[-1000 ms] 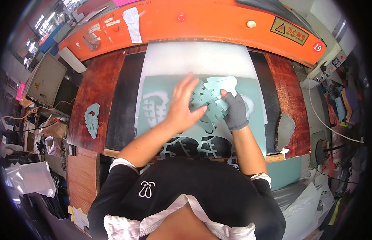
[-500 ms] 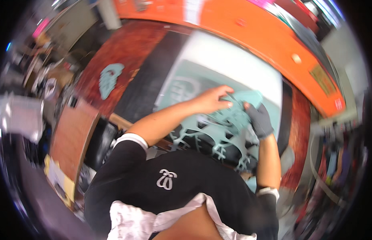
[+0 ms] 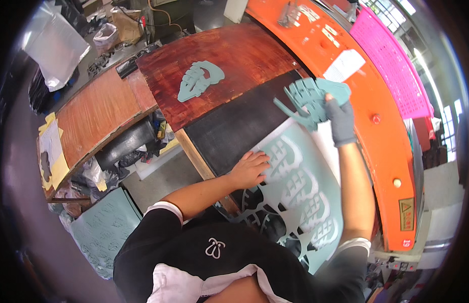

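Left hand (image 3: 250, 169): bare, centre of the frame, laid flat with fingers spread on the near edge of the teal sheet (image 3: 315, 202); it presses down and grips nothing.

Right hand (image 3: 339, 118): in a grey glove, upper right of centre, raised above the work surface, fingers closed around a stack of teal cut-out pieces (image 3: 310, 101). The pieces fan out to the left of the glove, their pointed ends toward the black mat (image 3: 234, 126).

Teal sheet: thin, pale teal, lying right of centre and running toward the lower right; perforated with rows of leaf-like shaped openings where pieces are already out. Its lower portion hangs past the table edge in front of the person's torso.

Black mat: dark rectangular pad, centre of the frame, partly under the sheet.

Wooden board (image 3: 234, 60): reddish-brown, upper centre, bearing a single teal cut-out piece (image 3: 198, 81) well apart from both hands.

Orange machine frame (image 3: 375, 101): curved band along the upper right, just beyond the gloved hand; a pink perforated panel (image 3: 391, 50) stands behind it.

Lower left: a second teal sheet (image 3: 103, 227) with cut-out outlines, leaning near the floor beside the lower wooden bench (image 3: 93, 116).

Upper left: a clear plastic bag (image 3: 55, 48) and mixed clutter, indistinct.
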The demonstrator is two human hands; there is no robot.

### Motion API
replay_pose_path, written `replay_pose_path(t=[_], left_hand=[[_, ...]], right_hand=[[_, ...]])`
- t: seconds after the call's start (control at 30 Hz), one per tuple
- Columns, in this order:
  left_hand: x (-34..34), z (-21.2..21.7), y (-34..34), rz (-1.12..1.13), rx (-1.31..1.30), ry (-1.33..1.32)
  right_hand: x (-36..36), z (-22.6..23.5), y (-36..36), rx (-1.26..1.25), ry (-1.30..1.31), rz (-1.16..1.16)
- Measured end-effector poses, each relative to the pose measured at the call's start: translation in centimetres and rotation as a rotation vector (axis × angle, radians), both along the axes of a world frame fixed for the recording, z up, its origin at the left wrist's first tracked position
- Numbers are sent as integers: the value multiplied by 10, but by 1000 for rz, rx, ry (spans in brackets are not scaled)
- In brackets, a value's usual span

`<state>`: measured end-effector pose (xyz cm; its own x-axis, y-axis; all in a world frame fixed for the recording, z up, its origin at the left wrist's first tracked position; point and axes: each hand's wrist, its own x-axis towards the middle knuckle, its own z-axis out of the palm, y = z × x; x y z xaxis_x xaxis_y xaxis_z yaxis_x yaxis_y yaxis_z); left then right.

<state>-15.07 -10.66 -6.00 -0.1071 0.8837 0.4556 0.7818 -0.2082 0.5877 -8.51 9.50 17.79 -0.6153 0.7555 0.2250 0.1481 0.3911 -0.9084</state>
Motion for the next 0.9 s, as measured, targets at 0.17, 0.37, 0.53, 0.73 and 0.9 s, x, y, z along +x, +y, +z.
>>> replay_pose_path(t=[0.17,0.37,0.53,0.73,0.9], left_hand=[[-5,-6,6,3,76,-18],[-8,-30,9,-66,-49,-102],[-6,-17,9,-52,-44,-198],[-8,0,14,26,95,26],[-8,-1,3,125,52,55]], right_hand=[[-120,-100,-39,300,200,337],[-123,-186,-148,834,-403,476],[18,-155,-93,628,-270,379],[308,-148,-105,77,-454,-757],[464,-194,-201,-90,-710,-1251]])
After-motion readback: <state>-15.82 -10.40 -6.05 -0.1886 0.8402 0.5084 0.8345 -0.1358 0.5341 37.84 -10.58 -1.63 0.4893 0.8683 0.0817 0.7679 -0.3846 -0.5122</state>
